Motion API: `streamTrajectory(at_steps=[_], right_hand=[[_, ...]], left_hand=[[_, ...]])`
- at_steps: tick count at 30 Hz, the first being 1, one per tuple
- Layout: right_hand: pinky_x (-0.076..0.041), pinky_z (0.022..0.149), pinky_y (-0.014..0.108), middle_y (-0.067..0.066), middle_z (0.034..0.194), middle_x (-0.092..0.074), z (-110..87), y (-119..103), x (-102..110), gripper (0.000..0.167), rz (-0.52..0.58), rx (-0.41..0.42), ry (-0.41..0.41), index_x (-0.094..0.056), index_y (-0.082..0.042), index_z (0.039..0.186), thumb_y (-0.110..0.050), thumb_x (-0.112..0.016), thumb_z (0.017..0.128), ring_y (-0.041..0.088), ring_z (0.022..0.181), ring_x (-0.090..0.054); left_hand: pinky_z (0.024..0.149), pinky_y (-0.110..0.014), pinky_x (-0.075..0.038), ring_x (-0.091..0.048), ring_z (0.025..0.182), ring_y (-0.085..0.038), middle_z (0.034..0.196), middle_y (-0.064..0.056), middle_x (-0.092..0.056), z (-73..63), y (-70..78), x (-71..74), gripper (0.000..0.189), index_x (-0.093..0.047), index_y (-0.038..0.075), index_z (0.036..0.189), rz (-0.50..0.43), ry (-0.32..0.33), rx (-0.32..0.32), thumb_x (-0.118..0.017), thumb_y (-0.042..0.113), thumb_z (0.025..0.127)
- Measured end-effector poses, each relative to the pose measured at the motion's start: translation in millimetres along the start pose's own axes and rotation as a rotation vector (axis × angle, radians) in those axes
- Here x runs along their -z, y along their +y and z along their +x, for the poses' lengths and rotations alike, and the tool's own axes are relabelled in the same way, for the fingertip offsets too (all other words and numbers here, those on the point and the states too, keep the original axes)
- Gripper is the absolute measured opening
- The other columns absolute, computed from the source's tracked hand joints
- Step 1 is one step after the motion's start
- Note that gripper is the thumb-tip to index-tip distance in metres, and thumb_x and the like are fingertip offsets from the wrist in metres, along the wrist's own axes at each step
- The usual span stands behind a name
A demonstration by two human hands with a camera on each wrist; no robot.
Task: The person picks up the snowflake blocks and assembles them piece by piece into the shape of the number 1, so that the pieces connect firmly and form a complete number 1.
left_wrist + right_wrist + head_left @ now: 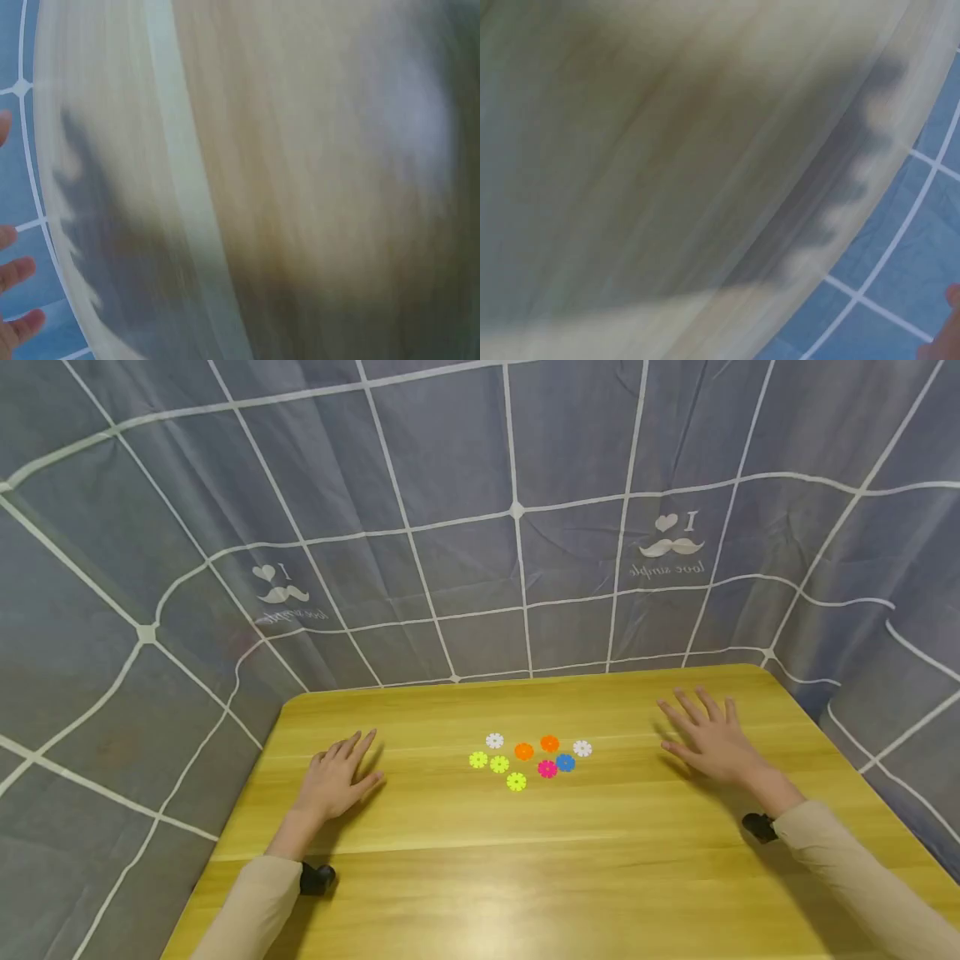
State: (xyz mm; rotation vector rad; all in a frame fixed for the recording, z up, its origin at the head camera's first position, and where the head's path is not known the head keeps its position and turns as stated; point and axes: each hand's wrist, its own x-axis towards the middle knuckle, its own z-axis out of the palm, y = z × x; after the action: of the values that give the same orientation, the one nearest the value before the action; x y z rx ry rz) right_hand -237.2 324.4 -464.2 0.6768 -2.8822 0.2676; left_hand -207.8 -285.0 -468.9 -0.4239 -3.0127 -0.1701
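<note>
Several small notched plastic discs lie loosely grouped at the middle of the table. Among them are a pink disc (547,768), a blue disc (566,763), two orange discs (524,751), two white discs (495,741) and three yellow-green discs (499,764). To their left, my left hand (335,782) hovers over the table with its fingers extended and holds nothing. On the other side, my right hand (712,743) is spread above the tabletop, apart from the discs. Only fingertips (19,271) show in the left wrist view; the right wrist view catches a bit of the right hand (946,337).
The wooden table (480,843) has a glossy, yellowish top. A grey curtain (450,568) with white grid lines hangs behind it and along both sides. Black wrist cameras (317,879) sit below the sleeves' cuffs. Both hands cast shadows on the wood.
</note>
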Motion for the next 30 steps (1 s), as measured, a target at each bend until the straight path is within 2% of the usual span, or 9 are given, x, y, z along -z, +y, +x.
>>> streamTrajectory(at_steps=[8,14,17,19,21,24,30], right_hand=[[-0.019,0.102,0.073,0.022,0.142,-0.045,8.6,-12,-2,0.054,-0.046,0.081,0.119,-0.047,-0.010,0.139,-0.026,-0.065,0.090,0.046,0.129,-0.036],[-0.026,0.100,0.068,0.020,0.128,-0.058,17.8,-25,-2,0.040,-0.044,0.067,0.135,-0.058,-0.009,0.128,-0.022,-0.065,0.091,0.041,0.117,-0.048],[-0.027,0.100,0.067,0.019,0.124,-0.061,18.9,-31,-2,0.038,-0.036,0.044,0.132,-0.061,-0.008,0.125,-0.022,-0.066,0.090,0.040,0.115,-0.050],[-0.029,0.100,0.066,0.018,0.122,-0.062,19.0,-35,-3,0.037,-0.043,0.036,0.144,-0.062,-0.008,0.124,-0.022,-0.066,0.090,0.040,0.112,-0.051],[-0.032,0.099,0.064,0.017,0.120,-0.063,20.0,-39,-4,0.036,-0.043,0.036,0.168,-0.063,-0.008,0.123,-0.021,-0.067,0.089,0.040,0.110,-0.053],[-0.036,0.096,0.062,0.016,0.116,-0.065,24.1,-47,-7,0.035,-0.026,0.038,0.199,-0.064,-0.008,0.121,-0.019,-0.068,0.088,0.039,0.107,-0.055],[-0.041,0.087,0.059,0.015,0.110,-0.067,38.5,-62,-19,0.034,0.082,0.008,0.230,-0.067,-0.009,0.116,-0.017,-0.072,0.084,0.037,0.104,-0.055]], left_hand=[[0.096,-0.062,-0.040,-0.051,0.121,-0.042,0.137,-0.020,-0.053,4.3,13.2,-3.1,0.065,-0.034,0.017,0.149,-0.063,0.097,0.004,-0.057,0.043,0.095],[0.090,-0.057,-0.047,-0.061,0.110,-0.037,0.121,-0.013,-0.066,10.7,25.8,-7.3,0.054,-0.050,0.017,0.139,-0.099,0.181,-0.016,-0.063,0.038,0.092],[0.082,-0.052,-0.052,-0.065,0.102,-0.034,0.112,-0.008,-0.070,15.3,33.1,-10.6,0.046,-0.058,0.017,0.132,-0.124,0.229,-0.034,-0.066,0.035,0.090],[0.072,-0.045,-0.054,-0.067,0.096,-0.030,0.108,-0.005,-0.072,18.7,37.9,-13.1,0.042,-0.061,0.019,0.128,-0.144,0.244,-0.028,-0.067,0.034,0.090],[0.058,-0.036,-0.052,-0.068,0.091,-0.027,0.107,-0.005,-0.072,22.6,43.0,-15.1,0.040,-0.062,0.019,0.127,-0.181,0.243,-0.009,-0.067,0.033,0.090],[0.045,-0.025,-0.043,-0.069,0.087,-0.024,0.107,-0.004,-0.073,28.4,52.7,-16.0,0.038,-0.063,0.019,0.125,-0.260,0.227,0.029,-0.067,0.032,0.090],[0.040,-0.023,-0.037,-0.070,0.083,-0.022,0.103,-0.004,-0.074,39.4,73.5,-19.5,0.030,-0.067,0.018,0.119,-0.415,0.247,0.113,-0.066,0.021,0.089]])
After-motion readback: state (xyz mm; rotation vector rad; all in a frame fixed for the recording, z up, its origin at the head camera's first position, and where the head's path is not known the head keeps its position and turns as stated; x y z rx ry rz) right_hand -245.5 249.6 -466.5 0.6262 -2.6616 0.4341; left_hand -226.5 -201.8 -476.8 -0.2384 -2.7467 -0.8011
